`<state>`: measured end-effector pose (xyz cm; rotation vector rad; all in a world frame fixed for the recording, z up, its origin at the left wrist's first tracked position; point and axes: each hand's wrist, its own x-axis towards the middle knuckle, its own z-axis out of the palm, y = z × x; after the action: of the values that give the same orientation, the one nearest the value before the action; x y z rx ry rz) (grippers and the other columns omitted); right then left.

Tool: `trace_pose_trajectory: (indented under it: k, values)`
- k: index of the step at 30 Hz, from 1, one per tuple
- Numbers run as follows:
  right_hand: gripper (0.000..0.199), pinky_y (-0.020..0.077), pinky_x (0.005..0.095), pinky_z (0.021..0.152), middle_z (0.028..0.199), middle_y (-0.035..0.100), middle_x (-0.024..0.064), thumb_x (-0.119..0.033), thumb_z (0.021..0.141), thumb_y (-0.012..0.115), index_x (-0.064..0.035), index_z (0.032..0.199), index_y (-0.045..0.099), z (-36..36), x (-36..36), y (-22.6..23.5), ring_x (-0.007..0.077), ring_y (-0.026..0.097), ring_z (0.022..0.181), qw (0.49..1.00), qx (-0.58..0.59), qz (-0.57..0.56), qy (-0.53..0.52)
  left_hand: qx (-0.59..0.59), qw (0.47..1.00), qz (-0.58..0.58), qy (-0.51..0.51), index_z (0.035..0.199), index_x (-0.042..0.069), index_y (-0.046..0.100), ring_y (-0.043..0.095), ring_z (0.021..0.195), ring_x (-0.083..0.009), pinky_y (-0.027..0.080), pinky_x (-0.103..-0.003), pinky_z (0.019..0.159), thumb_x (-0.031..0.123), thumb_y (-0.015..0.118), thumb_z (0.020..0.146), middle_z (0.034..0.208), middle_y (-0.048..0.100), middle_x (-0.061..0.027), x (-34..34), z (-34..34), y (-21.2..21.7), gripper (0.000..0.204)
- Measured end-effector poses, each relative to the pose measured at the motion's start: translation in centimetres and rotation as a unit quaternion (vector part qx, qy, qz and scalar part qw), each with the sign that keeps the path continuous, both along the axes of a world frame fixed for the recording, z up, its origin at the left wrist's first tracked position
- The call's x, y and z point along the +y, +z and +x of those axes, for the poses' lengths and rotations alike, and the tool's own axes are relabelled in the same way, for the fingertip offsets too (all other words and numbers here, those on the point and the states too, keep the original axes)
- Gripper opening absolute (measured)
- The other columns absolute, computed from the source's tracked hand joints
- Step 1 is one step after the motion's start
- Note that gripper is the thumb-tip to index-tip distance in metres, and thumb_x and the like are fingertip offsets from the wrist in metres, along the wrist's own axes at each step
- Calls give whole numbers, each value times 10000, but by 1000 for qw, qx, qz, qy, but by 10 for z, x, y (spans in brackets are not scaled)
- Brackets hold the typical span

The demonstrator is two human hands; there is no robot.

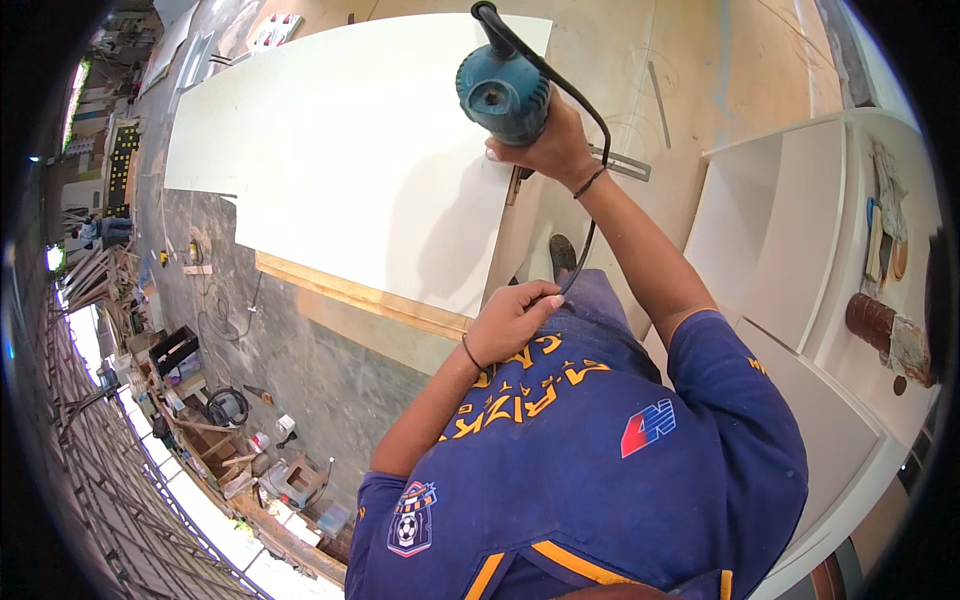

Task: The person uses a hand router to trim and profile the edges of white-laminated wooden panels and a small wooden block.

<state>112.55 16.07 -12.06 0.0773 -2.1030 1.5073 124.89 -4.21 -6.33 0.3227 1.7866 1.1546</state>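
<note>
My right hand (560, 150) is wrapped round the body of a teal trim router (500, 95), held upright at the right edge of a large white panel (330, 130). Its base and bit are hidden beneath the motor housing. From the router's top a black power cord (598, 125) loops over and hangs past my right wrist toward my waist. There my left hand (512, 318) has its fingers closed on the cord, close to my shirt. Pale wooden strips (350, 290) show under the panel's near edge.
At right stands a white cabinet (745, 230), with a brown roll (868, 322) and brushes on it. A slotted metal piece (628, 167) lies beyond my right wrist. Tools, cables and wood scraps litter the grey floor (330, 400) at left.
</note>
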Motion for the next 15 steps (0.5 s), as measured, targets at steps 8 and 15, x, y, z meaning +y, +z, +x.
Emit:
trace_pose_trajectory:
  k: [8, 15]
  values:
    - [803, 549, 351, 861, 1081, 689, 115, -291, 594, 907, -49, 1257, 524, -33, 31, -4, 241, 691, 964, 1000, 9, -4, 12, -9, 998, 17, 57, 1097, -20, 640, 474, 663, -32, 402, -203, 602, 266, 573, 985, 755, 565, 37, 28, -18, -12, 314]
    - [747, 574, 358, 810, 996, 717, 107, -322, 593, 891, -58, 1191, 530, -66, 58, -9, 255, 718, 898, 998, 44, 33, -28, -78, 990, 61, 104, 1073, -2, 645, 411, 573, -12, 340, -193, 519, 278, 573, 989, 704, 509, 65, 63, -38, -17, 302]
